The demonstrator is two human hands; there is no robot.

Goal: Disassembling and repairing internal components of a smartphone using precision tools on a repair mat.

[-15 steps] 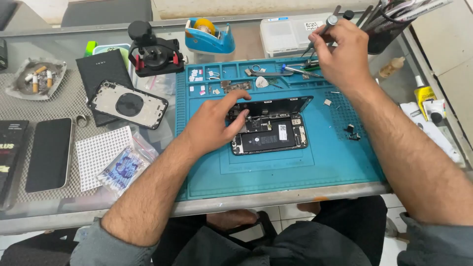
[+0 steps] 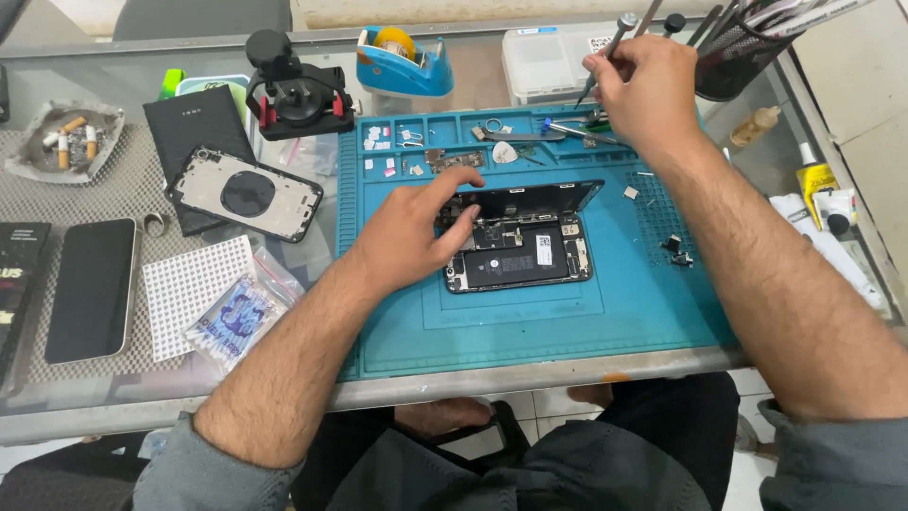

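An opened phone [image 2: 520,254] lies on the blue work mat [image 2: 530,322], its screen [image 2: 530,201] propped up behind the body with the battery and boards showing. My left hand [image 2: 409,232] rests on the phone's left end, fingers spread over its top corner. My right hand [image 2: 643,90] is raised over the far right of the mat and grips a thin screwdriver [image 2: 605,52], tip pointing down toward the mat's tool slots. Small screws and metal parts [image 2: 445,156] lie in the mat's far compartments.
Left of the mat lie a bare phone back housing [image 2: 246,194], a dark phone [image 2: 90,289], a white perforated pad [image 2: 189,289] and a small plastic bag [image 2: 232,322]. An ashtray [image 2: 61,142], tape dispenser [image 2: 402,61], black clamp stand [image 2: 293,95] and mesh tool cup [image 2: 742,47] line the far edge.
My right hand has shifted slightly left with the screwdriver. My left hand stays on the phone's left end.
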